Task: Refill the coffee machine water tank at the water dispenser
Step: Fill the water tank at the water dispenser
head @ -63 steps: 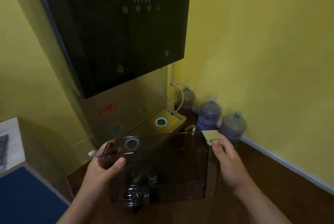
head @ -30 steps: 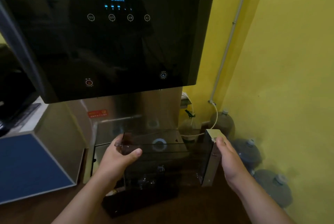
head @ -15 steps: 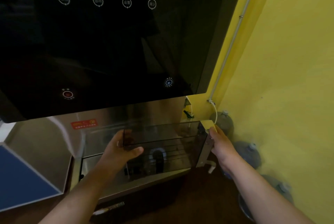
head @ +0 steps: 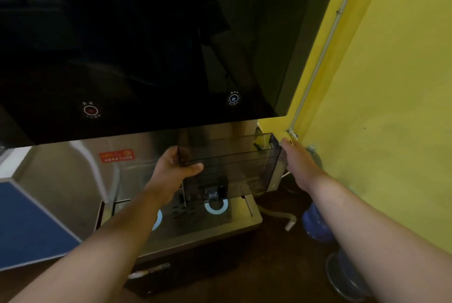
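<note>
Your left hand (head: 176,168) and right hand (head: 297,158) grip the tank (head: 230,168) by its ends, long axis between them; the ring (head: 216,211) lies below.

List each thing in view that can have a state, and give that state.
water tank, upright, held between both hands, no water visible inside
left hand, grips the tank's left end
right hand, grips the tank's right end
dispenser touch panel, icons lit
blue ring light below the tank, glowing
</note>
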`<state>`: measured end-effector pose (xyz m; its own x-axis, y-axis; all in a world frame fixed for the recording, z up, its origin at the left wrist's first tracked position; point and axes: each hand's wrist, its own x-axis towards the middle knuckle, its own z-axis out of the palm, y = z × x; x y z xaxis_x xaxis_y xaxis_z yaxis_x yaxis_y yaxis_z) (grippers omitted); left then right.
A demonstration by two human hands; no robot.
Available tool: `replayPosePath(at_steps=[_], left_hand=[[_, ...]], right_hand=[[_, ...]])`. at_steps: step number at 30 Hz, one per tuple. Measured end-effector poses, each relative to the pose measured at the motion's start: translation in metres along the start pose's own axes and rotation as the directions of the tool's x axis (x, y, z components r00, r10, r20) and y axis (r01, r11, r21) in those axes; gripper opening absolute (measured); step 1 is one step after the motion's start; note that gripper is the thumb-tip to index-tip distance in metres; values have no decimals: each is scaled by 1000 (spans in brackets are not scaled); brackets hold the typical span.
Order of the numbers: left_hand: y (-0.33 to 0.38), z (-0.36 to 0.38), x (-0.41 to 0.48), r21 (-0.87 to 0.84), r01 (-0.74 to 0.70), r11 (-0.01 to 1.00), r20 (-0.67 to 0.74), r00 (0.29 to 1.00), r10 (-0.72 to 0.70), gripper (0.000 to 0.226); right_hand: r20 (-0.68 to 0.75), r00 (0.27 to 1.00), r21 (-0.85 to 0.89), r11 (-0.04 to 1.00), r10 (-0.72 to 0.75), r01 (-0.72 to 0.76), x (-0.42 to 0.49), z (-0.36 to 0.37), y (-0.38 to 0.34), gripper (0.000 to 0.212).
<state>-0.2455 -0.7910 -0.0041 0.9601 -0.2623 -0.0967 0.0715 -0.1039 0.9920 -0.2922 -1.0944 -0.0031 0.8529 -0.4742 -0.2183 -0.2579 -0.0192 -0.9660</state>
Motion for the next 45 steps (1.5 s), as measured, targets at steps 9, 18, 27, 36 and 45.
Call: replayPosePath(at_steps=[9,18,27,36,45], left_hand=[[-10,6,28,-45,-6,999,-61,998,3,34],[-10,3,48,5,14,1000,-80,997,-14,44],[-7,2,55,37,-2,999,-38,999,4,41],[-8,1,56,22,-16,1000,-43,999,17,40],[-10,-2,56,2,-12,1000,-48,999,12,41]], right_hand=[[-67,978,-202,962,-199,182,-14,15,-16,50],[226,642,-614,404,-733,677,-55,33,-88,36],[223,703,-620,459,-675,637,-38,56,-126,65],[225,691,-731,350,-687,586,-30,69,-131,64],[115,653,-604,470,-748,644,-26,50,-103,65]])
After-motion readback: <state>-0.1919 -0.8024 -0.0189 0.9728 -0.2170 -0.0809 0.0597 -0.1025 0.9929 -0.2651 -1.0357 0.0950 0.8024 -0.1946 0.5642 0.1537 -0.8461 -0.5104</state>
